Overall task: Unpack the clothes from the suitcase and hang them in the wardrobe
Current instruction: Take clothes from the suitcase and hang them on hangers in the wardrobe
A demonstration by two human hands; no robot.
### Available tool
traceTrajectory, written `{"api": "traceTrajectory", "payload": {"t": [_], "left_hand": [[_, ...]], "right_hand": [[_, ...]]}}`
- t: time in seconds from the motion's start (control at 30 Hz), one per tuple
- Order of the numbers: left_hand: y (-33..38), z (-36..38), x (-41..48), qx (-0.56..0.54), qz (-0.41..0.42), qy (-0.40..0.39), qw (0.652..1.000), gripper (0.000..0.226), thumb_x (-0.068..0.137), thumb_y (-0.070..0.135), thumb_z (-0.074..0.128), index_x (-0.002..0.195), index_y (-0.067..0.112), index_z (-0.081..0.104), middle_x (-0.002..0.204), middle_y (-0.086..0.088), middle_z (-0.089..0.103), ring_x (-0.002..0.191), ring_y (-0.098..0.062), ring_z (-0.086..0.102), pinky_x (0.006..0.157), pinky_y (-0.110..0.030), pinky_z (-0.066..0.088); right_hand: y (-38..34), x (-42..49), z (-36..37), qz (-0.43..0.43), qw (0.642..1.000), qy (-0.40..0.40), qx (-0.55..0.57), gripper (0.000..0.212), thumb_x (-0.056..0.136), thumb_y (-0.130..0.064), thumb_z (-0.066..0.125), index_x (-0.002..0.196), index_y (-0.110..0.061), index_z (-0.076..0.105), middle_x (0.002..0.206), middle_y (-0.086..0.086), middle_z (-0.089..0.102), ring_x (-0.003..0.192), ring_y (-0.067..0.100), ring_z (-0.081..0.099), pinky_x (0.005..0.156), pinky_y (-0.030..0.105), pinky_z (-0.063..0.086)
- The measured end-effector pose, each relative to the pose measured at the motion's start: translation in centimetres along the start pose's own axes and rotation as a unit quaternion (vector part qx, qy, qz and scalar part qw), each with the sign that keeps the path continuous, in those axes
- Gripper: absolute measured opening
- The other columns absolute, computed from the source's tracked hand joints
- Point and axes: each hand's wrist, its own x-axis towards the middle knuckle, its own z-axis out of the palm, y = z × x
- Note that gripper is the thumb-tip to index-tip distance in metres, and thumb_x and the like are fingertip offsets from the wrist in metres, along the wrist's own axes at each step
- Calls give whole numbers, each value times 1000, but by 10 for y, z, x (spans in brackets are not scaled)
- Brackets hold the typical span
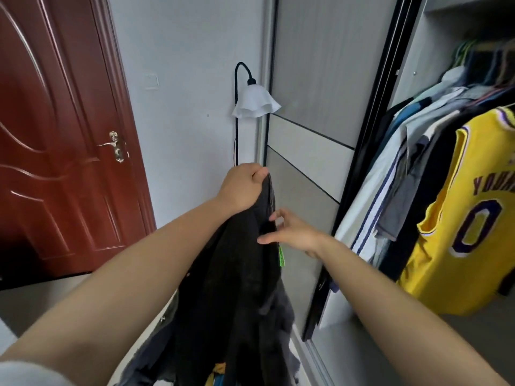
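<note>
Left hand (242, 188) pinches black garment (237, 288) high; right hand (292, 232), fingers loose and holding nothing, should find collar before hanging.

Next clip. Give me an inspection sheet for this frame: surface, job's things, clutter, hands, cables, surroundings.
Surface: grey floor; no table seen.
Job's things: black garment held up; wardrobe open, yellow jersey and shirts hanging inside; suitcase not in view.
Clutter: coloured items below the garment, unclear.
Hands: left hand grips the garment's top; right hand open at its edge.
Cables: thin cord seems to run down the floor lamp pole.
Surroundings: red door, white wall.
</note>
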Motion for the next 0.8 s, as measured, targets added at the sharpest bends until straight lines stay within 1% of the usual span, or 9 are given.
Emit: {"api": "traceTrajectory", "payload": {"t": [0.1,0.17,0.23,0.33,0.4,0.47,0.57,0.7,0.8], "left_hand": [[-4,3,-8,-17,-15,-44,999,46,104,22,38,59,15,32,58,2,39,56,-13,37,60,-30,28],[-11,-7,-11,-34,-38,-51,997,45,104,25,37,63,9,40,62,-4,46,62,-16,42,61,-28,30],[-20,-23,-14,-41,-52,-65,996,46,102,33,42,67,4,48,68,-8,53,65,-16,47,63,-27,34],[-37,-48,-24,-17,-75,-135,988,28,85,41,69,76,19,56,77,10,59,70,-2,52,61,-20,36],[-55,-57,-33,37,-100,-175,979,32,74,30,82,93,23,56,90,12,60,80,-5,54,63,-19,36],[-72,-50,-39,65,-119,-136,981,36,74,19,80,104,18,60,100,1,64,90,-16,57,70,-23,38],[-81,-22,-53,32,-162,-30,986,23,80,23,72,102,21,67,98,-3,70,90,-25,63,70,-27,44],[-101,13,-88,47,-257,-34,965,17,89,34,59,102,25,64,93,-7,69,91,-34,63,76,-36,51],[-105,23,-89,-40,-320,-30,946,29,97,38,47,105,17,65,101,-15,68,100,-37,61,85,-38,49]], "right_hand": [[22,11,25,11,993,116,14,63,82,-29,77,127,-7,39,108,5,49,93,18,49,59,20,37],[28,13,29,47,993,84,62,40,97,-32,58,128,-8,50,114,3,58,97,19,56,73,26,46],[26,14,32,65,986,118,101,37,104,-34,43,122,-7,60,122,11,64,108,25,61,88,30,46],[1,16,21,58,962,222,145,39,104,-34,42,117,-3,62,119,9,63,110,28,59,85,27,43],[-31,17,7,11,940,247,234,29,102,-29,45,102,-8,65,105,8,65,98,25,62,84,32,49],[-67,15,-3,-58,923,253,284,23,97,-21,48,86,-11,65,86,10,66,78,22,61,76,36,54],[-110,6,-4,-134,909,260,298,25,95,-13,46,70,-14,50,62,3,46,58,16,45,55,27,39],[-122,-5,-23,-162,872,305,347,39,95,-10,42,60,-21,31,55,-4,32,49,11,31,48,22,28],[-101,-12,-47,-142,861,355,335,40,96,-11,44,60,-22,30,53,-6,32,46,10,31,48,20,29]]}}
